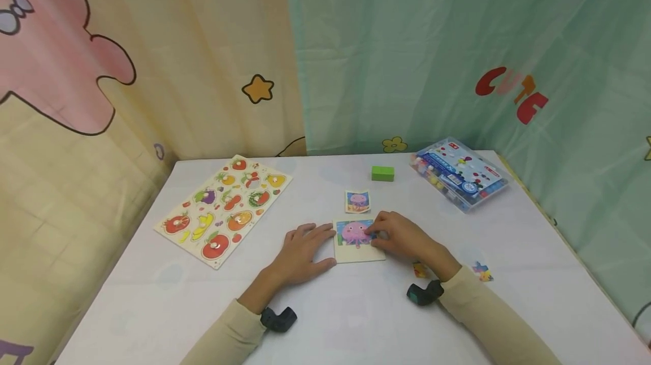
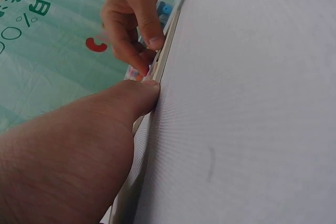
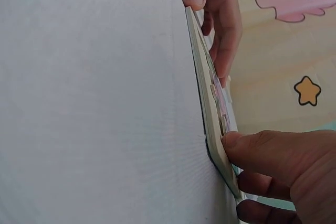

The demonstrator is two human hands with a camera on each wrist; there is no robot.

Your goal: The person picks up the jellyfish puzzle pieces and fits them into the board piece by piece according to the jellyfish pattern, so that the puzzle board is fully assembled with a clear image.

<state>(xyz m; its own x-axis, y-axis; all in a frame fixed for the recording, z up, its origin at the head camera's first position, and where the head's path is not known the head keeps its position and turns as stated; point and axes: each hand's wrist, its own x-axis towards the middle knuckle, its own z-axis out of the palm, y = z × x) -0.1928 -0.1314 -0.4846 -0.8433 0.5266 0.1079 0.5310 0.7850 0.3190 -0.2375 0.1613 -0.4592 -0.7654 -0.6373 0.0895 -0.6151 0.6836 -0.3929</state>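
White cloth covered the table [image 1: 325,320], with a patterned curtain [image 1: 432,60] hanging behind it. Before the person lay a small puzzle board [image 1: 359,254], a pink octopus picture filling its upper part and bare wood below. Their left hand [image 1: 307,253] had its fingers spread, tips at the board's left edge. Their right hand [image 1: 402,236] had bent fingers at the opposite edge, thumb and fingertip touching the picture; whether they pinched a piece I couldn't tell. From the right wrist, some pieces looked slightly raised, so I judged a hard sideways push might jam or pop one out. The board might also slide or turn if the left fingers braced it too lightly. An orange-yellow piece [image 1: 420,269] lay right beside the right wrist, and a multicoloured piece [image 1: 482,272] near the sleeve [image 1: 490,311]; a careless backward sweep could knock either away.
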